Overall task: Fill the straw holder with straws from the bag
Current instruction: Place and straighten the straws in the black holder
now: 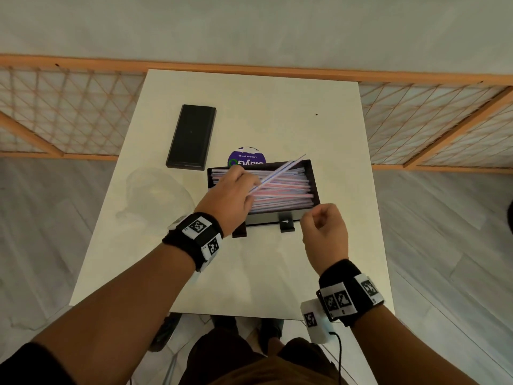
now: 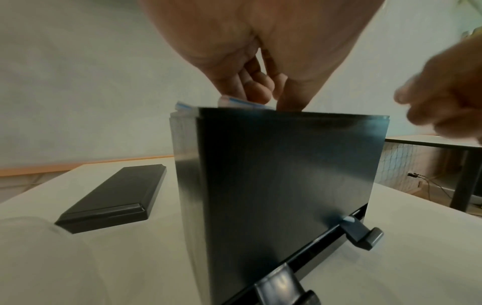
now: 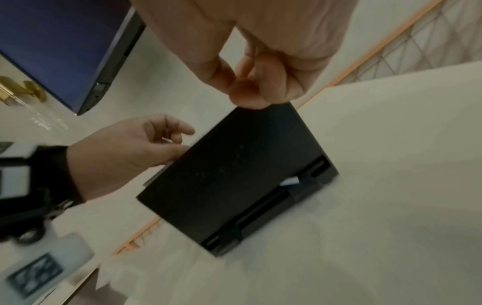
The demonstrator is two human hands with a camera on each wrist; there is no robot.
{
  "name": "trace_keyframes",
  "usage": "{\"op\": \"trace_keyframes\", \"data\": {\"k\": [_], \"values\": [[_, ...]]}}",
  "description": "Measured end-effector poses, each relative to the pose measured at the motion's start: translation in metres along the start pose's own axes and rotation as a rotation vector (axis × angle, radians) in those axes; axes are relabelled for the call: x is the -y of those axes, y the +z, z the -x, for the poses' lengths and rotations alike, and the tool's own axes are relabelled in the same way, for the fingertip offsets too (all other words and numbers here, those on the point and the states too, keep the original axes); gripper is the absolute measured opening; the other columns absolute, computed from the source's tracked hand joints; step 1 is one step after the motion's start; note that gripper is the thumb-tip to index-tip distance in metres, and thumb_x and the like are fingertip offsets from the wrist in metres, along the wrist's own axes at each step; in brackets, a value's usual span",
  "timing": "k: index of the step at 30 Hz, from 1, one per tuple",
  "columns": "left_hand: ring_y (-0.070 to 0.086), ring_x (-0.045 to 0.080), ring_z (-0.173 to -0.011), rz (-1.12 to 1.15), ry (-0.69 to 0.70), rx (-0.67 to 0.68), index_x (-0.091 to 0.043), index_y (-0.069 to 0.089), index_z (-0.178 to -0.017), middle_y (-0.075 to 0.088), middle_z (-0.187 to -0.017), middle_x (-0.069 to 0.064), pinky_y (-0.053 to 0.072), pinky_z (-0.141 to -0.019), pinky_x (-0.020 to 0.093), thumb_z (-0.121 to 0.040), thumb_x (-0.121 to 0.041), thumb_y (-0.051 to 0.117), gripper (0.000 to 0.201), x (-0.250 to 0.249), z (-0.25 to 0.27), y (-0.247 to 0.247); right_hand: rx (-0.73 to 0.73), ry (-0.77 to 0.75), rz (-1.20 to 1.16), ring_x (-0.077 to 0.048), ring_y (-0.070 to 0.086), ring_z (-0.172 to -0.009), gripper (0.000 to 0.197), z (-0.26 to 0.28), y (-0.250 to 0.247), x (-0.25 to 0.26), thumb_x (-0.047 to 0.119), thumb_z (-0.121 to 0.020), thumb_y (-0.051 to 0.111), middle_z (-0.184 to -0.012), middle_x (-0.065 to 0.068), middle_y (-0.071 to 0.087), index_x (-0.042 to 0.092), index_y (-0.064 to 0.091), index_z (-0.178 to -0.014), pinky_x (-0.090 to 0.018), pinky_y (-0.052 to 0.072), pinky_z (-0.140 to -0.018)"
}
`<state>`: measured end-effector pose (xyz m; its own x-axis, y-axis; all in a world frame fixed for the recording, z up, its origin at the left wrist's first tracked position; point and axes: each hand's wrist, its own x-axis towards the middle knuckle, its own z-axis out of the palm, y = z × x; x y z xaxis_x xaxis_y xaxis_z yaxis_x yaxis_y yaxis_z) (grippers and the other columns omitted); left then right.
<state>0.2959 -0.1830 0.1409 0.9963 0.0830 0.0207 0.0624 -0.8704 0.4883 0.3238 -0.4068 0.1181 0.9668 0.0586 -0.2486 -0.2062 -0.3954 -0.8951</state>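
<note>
purple round label [image 1: 246, 158] | upside-down, half hidden behind straw holder [image 1: 277, 216] | wording unreadable

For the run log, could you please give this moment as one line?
left hand: holds straw over holder | right hand: curled, empty, beside holder | holder: nearly full | lid: off, on table

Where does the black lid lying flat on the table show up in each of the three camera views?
Head: the lid lies upper left of centre, beyond the left hand.
Left wrist: the lid is at lower left, left of the straw holder.
Right wrist: not in view.
Shared landmark: the straw holder.
</note>
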Motion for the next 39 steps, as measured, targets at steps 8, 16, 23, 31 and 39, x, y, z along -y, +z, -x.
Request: {"op": "trace_keyframes", "data": {"k": [8, 16, 23, 31, 39], "values": [[0.046, 0.024, -0.126, -0.075, 0.057, -0.119, -0.019, 0.056, -0.131, 0.049, -0.135, 0.003, 0.034, -0.115, 0.05, -0.083, -0.051, 0.074, 0.06, 0.008, 0.015, -0.002, 0.13, 0.434, -0.042, -0.018, 0.055, -0.052, 0.033, -0.012, 0.036, -0.035, 0.007, -0.091, 0.057, -0.079, -0.005, 0.068, 0.014, 0.062, -0.123, -0.025, 0.041, -0.048], [-0.01, 0.027, -0.157, 0.031, -0.137, 0.07, -0.022, 0.032, -0.155, 0.001, -0.17, 0.004, 0.015, -0.122, 0.05, -0.085, -0.052, 0.075, 0.087, 0.031, 0.032, 0.011, 0.047, 0.502, -0.222, -0.018, 0.054, -0.053, 0.027, -0.014, 0.061, -0.042, 0.003, -0.094, 0.052, -0.08, -0.005, 0.065, 0.006, 0.063, -0.119, -0.02, 0.04, -0.043], [-0.017, 0.025, -0.156, 0.014, -0.123, 0.074, -0.021, 0.033, -0.155, -0.003, -0.171, 0.002, 0.014, -0.123, 0.047, -0.087, -0.051, 0.073, 0.084, 0.036, 0.033, 0.017, -0.01, 0.557, -0.248, -0.016, 0.06, -0.049, 0.019, -0.016, 0.073, -0.05, 0.017, -0.095, 0.06, -0.084, -0.006, 0.066, 0.012, 0.055, -0.113, -0.024, 0.037, -0.041], [-0.018, 0.027, -0.156, -0.036, -0.095, 0.085, -0.02, 0.036, -0.152, -0.002, -0.171, 0.004, 0.016, -0.123, 0.05, -0.087, -0.05, 0.074, 0.081, 0.04, 0.032, 0.018, -0.025, 0.662, -0.298, -0.016, 0.051, -0.041, 0.014, -0.033, 0.07, -0.058, 0.022, -0.095, 0.063, -0.066, -0.004, 0.058, 0.016, 0.058, -0.084, -0.023, 0.029, -0.042], [-0.016, 0.029, -0.156, -0.063, -0.085, 0.083, -0.019, 0.038, -0.149, -0.001, -0.171, 0.004, 0.016, -0.123, 0.049, -0.087, -0.053, 0.072, 0.078, 0.04, 0.031, 0.019, -0.087, 0.499, -0.071, -0.029, 0.053, -0.064, 0.021, -0.03, 0.081, -0.057, 0.034, -0.076, 0.061, -0.067, -0.008, 0.061, 0.013, 0.062, -0.073, -0.039, 0.047, -0.066]]}}
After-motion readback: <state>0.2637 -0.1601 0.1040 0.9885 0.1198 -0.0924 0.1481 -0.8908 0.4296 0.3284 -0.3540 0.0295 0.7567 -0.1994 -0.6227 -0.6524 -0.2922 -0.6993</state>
